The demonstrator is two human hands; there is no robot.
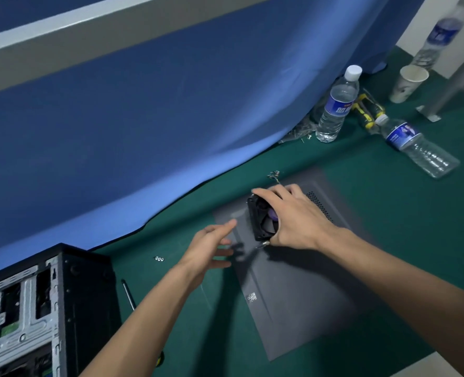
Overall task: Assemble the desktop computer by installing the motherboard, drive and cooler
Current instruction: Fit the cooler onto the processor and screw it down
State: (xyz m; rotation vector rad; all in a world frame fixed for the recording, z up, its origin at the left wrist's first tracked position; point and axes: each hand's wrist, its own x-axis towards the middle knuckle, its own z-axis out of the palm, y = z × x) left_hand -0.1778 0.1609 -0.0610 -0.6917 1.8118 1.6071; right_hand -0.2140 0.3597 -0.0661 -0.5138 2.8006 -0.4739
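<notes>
We see the computer case [48, 311] far left of the grip, a screwdriver [128, 295] beside it. Left hand [209, 248] hangs spread, holding nothing, just left of the cooler [262, 220]. Right hand [293, 216] clamps the cooler from above, over the grey side panel [293, 295]. Water bottles [337, 104] stand well beyond.

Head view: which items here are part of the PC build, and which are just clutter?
Job:
- cooler, held in right hand
- case
- side panel under the cooler
- screwdriver
- screws
- left hand, open, empty

Clutter:
- upright bottle
- lying bottle
- paper cup
- yellow-black tool
</notes>
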